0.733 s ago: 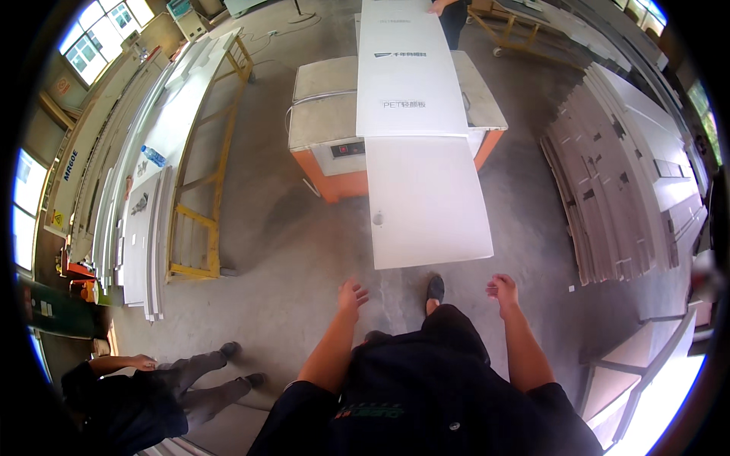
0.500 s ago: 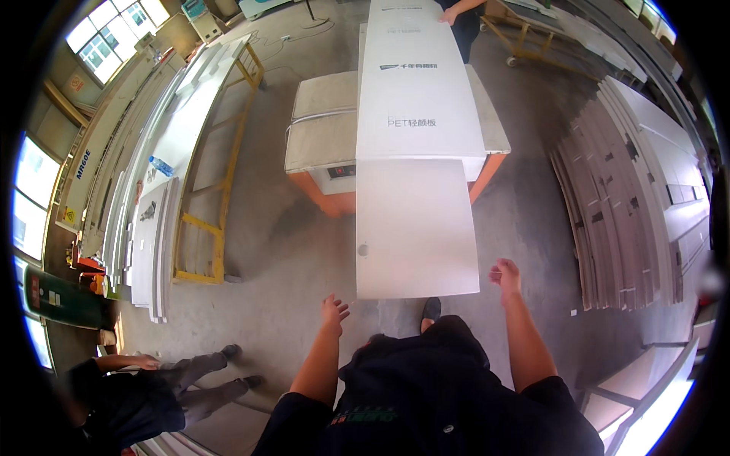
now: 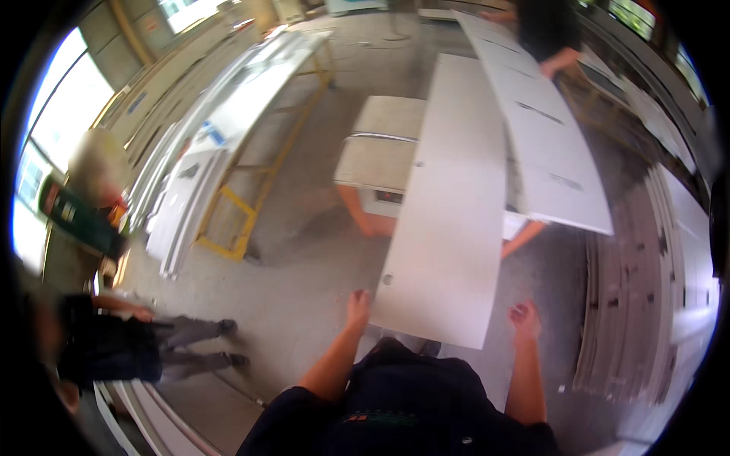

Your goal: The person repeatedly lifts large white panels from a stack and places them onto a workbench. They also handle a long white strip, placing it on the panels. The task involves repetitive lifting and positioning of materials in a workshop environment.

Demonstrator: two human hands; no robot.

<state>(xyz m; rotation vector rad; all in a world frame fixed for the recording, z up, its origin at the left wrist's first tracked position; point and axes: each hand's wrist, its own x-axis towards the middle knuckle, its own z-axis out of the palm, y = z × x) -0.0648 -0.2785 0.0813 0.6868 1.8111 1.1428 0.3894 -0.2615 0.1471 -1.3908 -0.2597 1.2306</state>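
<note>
A long plain white panel [image 3: 449, 197] with round holes near its left edge lies on a worktable, its near end reaching out toward my body. My left hand [image 3: 359, 308] is beside the panel's near left edge, fingers pointing forward and a little blurred; whether it touches the edge is unclear. Off the right side of the near end, my right hand [image 3: 525, 319] hangs in the air, holding nothing, with fingers loosely bent and apart. A second white panel [image 3: 551, 144] with printed marks slants along the right, held at its far part by a co-worker's hand [image 3: 559, 62].
The worktable [image 3: 380, 156] has a beige top and orange legs. At left stands a yellow-framed rack [image 3: 243, 220] loaded with white boards and a bottle [image 3: 214, 134]. A tall board stack [image 3: 631, 281] stands at right. Another person [image 3: 114, 334] is at the lower left.
The printed panel has swung right off the plain one with the co-worker, exposing more of the plain panel. My view has turned left, and my left hand is closer to the panel's edge.
</note>
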